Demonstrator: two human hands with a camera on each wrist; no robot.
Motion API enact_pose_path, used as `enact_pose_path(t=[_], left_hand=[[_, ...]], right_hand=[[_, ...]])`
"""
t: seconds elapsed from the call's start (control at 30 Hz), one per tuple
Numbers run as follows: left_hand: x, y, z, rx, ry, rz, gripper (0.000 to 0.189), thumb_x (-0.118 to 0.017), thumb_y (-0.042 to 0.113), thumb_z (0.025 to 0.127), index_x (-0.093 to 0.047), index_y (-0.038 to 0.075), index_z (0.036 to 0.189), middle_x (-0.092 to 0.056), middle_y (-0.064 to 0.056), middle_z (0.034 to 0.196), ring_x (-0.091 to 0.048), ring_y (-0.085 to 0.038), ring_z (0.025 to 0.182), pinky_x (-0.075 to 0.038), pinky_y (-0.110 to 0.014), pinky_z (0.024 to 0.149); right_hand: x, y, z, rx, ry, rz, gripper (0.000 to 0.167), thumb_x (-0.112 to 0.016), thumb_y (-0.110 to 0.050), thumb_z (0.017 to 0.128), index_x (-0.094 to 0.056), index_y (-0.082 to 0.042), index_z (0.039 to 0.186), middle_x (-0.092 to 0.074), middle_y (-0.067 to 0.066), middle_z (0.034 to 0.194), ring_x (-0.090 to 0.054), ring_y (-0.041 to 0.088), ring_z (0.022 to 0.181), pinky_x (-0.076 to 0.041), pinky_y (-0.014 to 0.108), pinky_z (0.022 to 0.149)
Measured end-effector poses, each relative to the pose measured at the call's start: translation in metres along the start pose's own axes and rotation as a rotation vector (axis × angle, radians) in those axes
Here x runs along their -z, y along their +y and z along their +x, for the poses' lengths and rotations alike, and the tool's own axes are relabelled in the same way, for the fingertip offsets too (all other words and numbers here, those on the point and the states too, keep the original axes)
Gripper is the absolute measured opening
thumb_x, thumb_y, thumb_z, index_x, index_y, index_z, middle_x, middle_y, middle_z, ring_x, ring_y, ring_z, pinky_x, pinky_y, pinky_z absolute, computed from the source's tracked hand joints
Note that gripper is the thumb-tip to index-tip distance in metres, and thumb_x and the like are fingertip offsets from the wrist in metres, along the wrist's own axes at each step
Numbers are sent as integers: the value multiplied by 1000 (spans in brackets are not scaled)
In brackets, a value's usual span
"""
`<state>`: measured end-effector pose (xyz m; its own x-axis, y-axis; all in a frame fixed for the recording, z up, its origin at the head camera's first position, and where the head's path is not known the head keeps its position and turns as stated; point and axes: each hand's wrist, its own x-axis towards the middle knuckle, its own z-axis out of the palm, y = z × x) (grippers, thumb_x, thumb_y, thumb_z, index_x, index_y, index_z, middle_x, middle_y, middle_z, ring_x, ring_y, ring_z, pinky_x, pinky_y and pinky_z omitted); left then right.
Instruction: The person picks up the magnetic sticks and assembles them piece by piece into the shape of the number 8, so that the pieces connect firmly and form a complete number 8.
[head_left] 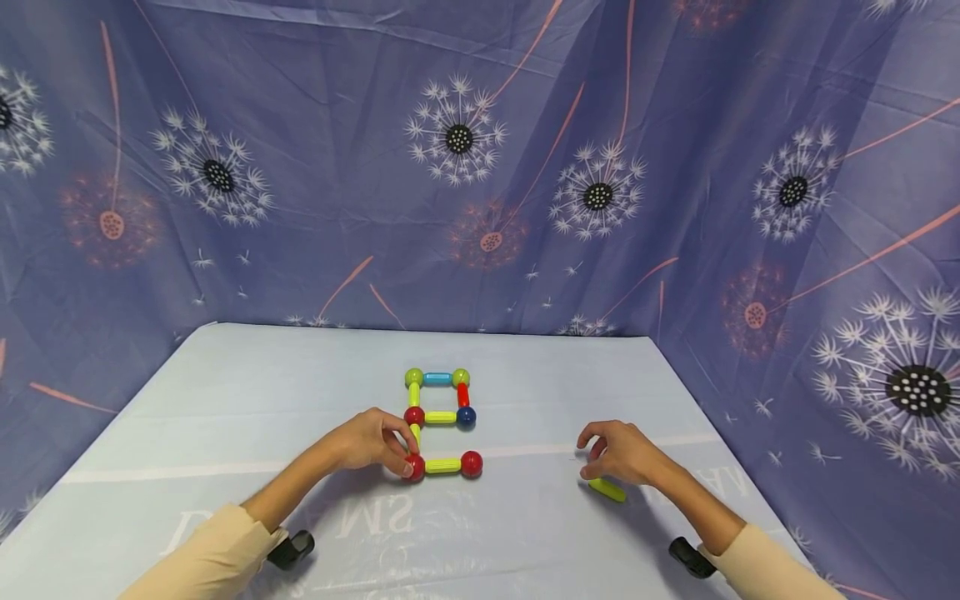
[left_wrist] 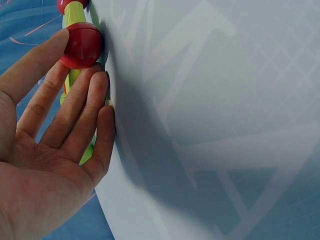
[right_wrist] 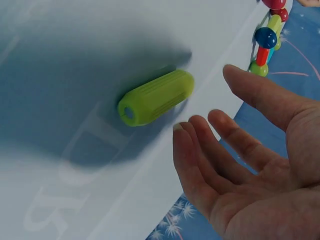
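My left hand (head_left: 369, 442) pinches a red ball (head_left: 417, 467) between thumb and fingertips. This ball is the near left corner of a figure of magnetic sticks and balls lying on the table. From it a yellow-green stick (head_left: 443, 466) runs right to another red ball (head_left: 472, 464). Behind, a square joins a red ball (head_left: 414, 417), a dark blue ball (head_left: 466, 417) and two green balls. My right hand (head_left: 624, 454) holds nothing, its fingers loosely bent. Just beside its fingertips, apart from them, a loose yellow-green stick (right_wrist: 157, 97) lies on the table.
A white-blue cloth with pale lettering covers the table (head_left: 540, 533). Behind and at the sides hangs a blue-purple curtain (head_left: 337, 167) with dandelion prints. A blue stick (head_left: 437, 378) and a red stick (head_left: 462, 395) form the square's far and right sides.
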<state>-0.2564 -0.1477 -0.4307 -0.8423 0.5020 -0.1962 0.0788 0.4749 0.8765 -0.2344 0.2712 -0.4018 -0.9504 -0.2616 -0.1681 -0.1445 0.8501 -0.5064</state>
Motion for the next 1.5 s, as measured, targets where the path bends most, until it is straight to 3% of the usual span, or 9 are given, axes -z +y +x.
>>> enact_pose_path(t=[0.33,0.73,1.5], left_hand=[[0,0,-1,4,2,-5,25,-87,6,74,-75,4,96,-77,-9,81,-66,-14,74,-43,-30,68],[-1,-1,-1,0,0,-14,25,-87,5,74,-75,3,96,-77,-9,82,-68,-14,74,-45,-29,67],[0,-2,1,-9,3,-9,24,-87,6,74,-75,4,95,-77,-8,82,-67,-14,75,-46,-30,70]], right_hand=[[1,4,-5,69,-95,-18,34,-90,-8,70,-67,-10,96,-65,2,81,-57,18,72,-47,34,63],[-1,12,-10,50,-136,-16,39,-88,3,66,-64,-10,94,-64,5,79,-58,19,69,-48,33,60],[-5,13,-12,82,-127,-13,32,-81,5,67,-62,-10,87,-61,2,71,-56,17,62,-45,30,53]])
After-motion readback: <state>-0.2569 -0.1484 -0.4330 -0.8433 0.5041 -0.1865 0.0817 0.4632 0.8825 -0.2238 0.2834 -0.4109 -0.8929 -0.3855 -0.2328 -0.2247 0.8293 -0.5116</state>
